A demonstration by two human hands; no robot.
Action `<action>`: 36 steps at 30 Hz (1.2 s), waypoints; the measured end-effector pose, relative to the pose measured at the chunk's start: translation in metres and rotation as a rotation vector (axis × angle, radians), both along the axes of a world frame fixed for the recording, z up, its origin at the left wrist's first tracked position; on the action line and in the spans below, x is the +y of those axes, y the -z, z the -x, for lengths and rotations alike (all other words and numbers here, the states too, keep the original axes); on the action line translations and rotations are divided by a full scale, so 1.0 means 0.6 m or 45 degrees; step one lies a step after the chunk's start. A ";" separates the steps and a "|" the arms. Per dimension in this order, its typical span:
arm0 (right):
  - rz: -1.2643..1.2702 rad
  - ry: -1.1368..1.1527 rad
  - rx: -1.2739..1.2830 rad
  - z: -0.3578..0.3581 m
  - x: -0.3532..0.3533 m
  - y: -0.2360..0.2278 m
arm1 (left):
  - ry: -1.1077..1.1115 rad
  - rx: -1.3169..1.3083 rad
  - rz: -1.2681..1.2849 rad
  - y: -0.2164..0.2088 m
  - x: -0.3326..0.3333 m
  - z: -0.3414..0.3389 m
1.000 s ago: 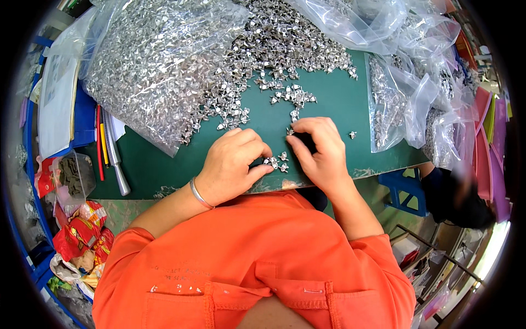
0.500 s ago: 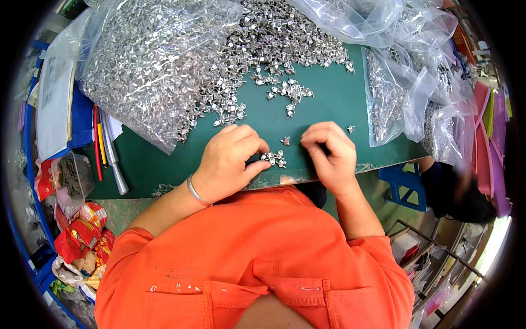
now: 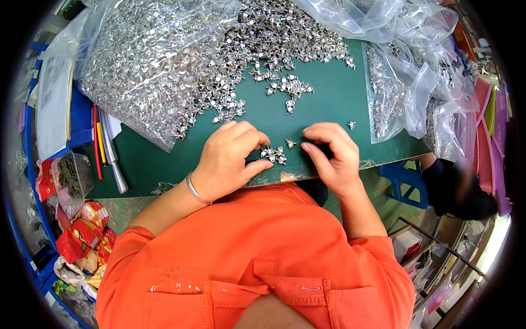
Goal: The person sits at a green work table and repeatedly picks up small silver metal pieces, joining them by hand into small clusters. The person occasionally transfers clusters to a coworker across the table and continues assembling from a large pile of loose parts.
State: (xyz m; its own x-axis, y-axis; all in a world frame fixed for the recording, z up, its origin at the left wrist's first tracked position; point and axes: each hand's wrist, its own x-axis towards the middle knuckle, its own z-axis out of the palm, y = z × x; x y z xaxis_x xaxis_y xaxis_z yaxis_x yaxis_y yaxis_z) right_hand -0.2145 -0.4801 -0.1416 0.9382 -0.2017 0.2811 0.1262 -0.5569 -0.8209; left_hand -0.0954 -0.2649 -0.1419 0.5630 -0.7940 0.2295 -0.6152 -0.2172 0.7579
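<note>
Left hand (image 3: 227,156) at 9 o'clock of a small cluster of silvery metal parts (image 3: 274,155), curled, with thumb and forefinger tips parted on either side of the cluster's near edge; cannot tell if touching. Right hand (image 3: 337,159) at 3 o'clock, fingers bent, with a visible gap between thumb tip and forefinger tip. Just outside that gap, at 2 o'clock of the cluster, a single part (image 3: 290,143) on the green table (image 3: 329,98). Around the left wrist, a silvery bangle (image 3: 194,191). Farther along 2 o'clock, past the right hand's fingers, a lone part (image 3: 352,125), then clear bags (image 3: 386,93) full of parts. Toward 12 o'clock, a branching group (image 3: 292,88), and beyond, a large loose heap (image 3: 279,33). At 10 o'clock, a big clear bag (image 3: 142,71), packed with parts. At 9 o'clock, near the table's left end, a red rod (image 3: 97,142) beside a yellow rod (image 3: 102,142). At 6 o'clock, an orange shirt (image 3: 246,241).
</note>
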 end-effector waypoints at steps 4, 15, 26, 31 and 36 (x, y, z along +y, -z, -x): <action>0.302 -0.216 -0.014 -0.004 0.008 -0.021 | -0.004 -0.026 -0.008 0.000 0.000 0.001; 0.313 0.163 -0.043 -0.085 0.017 0.006 | -0.018 -0.023 -0.019 0.000 -0.001 0.001; 0.227 0.081 -0.040 -0.078 0.011 0.003 | -0.014 0.008 0.002 -0.003 0.001 0.001; 0.315 -0.085 -0.148 -0.096 0.027 0.010 | -0.006 0.020 -0.004 0.002 0.002 0.000; 0.376 -0.095 -0.209 -0.086 0.015 0.006 | -0.016 0.028 -0.005 -0.001 0.001 0.000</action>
